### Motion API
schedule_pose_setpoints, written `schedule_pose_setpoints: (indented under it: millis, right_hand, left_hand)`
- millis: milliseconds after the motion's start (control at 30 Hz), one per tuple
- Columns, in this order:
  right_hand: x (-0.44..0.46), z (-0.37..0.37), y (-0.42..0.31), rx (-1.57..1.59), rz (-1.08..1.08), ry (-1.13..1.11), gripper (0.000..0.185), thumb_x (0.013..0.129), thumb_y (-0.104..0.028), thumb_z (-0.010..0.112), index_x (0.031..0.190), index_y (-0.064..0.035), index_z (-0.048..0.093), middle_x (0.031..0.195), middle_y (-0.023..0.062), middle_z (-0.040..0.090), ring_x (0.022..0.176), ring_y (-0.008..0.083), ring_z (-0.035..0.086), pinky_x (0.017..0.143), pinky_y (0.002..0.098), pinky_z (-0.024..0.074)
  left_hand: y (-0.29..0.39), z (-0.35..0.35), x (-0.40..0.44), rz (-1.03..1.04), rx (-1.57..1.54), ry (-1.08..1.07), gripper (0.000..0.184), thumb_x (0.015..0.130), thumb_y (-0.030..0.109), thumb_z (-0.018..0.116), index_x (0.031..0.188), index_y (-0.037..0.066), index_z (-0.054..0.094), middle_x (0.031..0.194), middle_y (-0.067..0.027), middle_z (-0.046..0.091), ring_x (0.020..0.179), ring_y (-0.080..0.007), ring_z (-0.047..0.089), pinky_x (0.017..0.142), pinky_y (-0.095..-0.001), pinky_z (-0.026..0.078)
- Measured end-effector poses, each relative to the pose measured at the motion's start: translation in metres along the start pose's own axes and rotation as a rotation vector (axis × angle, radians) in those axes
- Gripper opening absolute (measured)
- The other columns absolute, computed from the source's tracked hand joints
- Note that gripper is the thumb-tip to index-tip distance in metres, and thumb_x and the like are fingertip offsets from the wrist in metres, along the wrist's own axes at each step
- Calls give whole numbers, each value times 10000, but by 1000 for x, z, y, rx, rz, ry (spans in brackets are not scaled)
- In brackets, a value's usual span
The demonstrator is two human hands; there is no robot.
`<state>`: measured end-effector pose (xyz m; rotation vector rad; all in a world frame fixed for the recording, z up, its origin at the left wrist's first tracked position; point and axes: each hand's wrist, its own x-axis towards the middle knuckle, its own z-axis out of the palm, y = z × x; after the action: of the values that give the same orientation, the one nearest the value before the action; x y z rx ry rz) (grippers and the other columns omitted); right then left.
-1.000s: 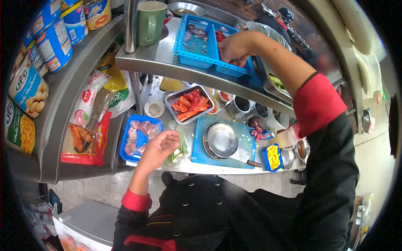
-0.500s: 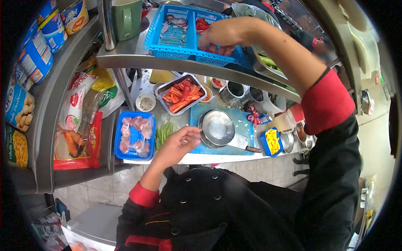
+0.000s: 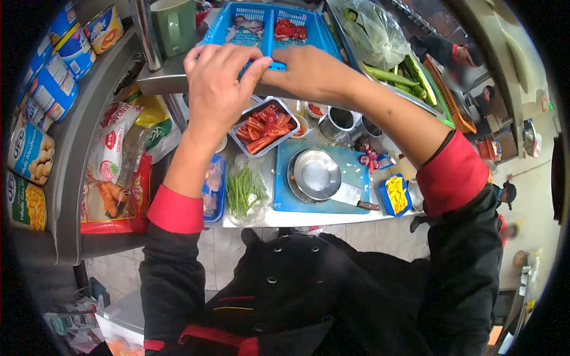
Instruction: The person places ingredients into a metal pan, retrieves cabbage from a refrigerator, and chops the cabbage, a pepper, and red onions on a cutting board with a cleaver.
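Left hand and right hand met close together, both arms stretched forward.
The left forearm stood nearly upright, back of the hand showing, fingers bent and the thumb pointing toward the right hand. The right forearm slanted in from the right, wrist nearly straight; that hand's fingertips were hidden.

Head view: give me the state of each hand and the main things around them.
Basket: open, onion in the left compartment, red pieces in the right
Left hand: at the basket's near edge, grip unclear
Right hand: same edge, grip unclear
Mug: upright
Peppers: cut, in an open tray
Beans: bagged
Bowls: stacked on the board
Knife: lying flat
Blue box: open, holding yellow pieces
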<state>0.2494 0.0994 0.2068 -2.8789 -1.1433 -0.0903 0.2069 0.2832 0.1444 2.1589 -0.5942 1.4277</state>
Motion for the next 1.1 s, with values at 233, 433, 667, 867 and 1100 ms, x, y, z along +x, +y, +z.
schedule_pose_setpoints:
  millis: [233, 433, 667, 867, 1100]
  right_hand:
    - [-1, -2, 0, 160, 21, 29, 803, 842, -739, 487, 1028, 11, 704, 1060, 290, 675, 1009, 424, 655, 903, 476, 500]
    - [-8, -6, -12, 192, 133, 1, 869, 822, -769, 430, 1032, 28, 704, 1069, 299, 668, 1021, 427, 649, 911, 476, 493]
    - [-10, 9, -4, 220, -23, 279, 595, 944, -554, 421, 924, -30, 704, 952, 244, 691, 911, 400, 671, 776, 479, 515]
    - [-14, -6, -24, -31, 97, 632, 360, 933, -389, 586, 779, -77, 680, 711, 186, 650, 672, 384, 650, 604, 470, 506]
    - [-93, 60, -60, 184, -119, 665, 327, 841, -266, 738, 641, -96, 544, 598, 93, 534, 535, 284, 582, 492, 396, 461]
  left_hand:
    - [-8, 3, -4, 54, -5, 25, 192, 866, 357, 711, 853, 165, 718, 819, 27, 676, 836, -202, 600, 913, -398, 370]
    - [-15, 2, -5, 59, -2, 21, 192, 874, 358, 706, 873, 168, 735, 814, 30, 684, 823, -198, 601, 909, -400, 380]
    - [-12, -7, -4, 57, 18, -61, 205, 911, 321, 675, 938, 126, 730, 882, -13, 695, 859, -226, 615, 886, -386, 403]
    - [4, -22, 8, 102, -83, 19, 158, 896, 235, 711, 949, 87, 717, 918, -65, 686, 868, -224, 613, 865, -383, 445]
    - [7, -84, -107, -694, -129, -487, 160, 865, 165, 717, 982, 60, 692, 950, -145, 679, 818, -308, 668, 726, -430, 525]
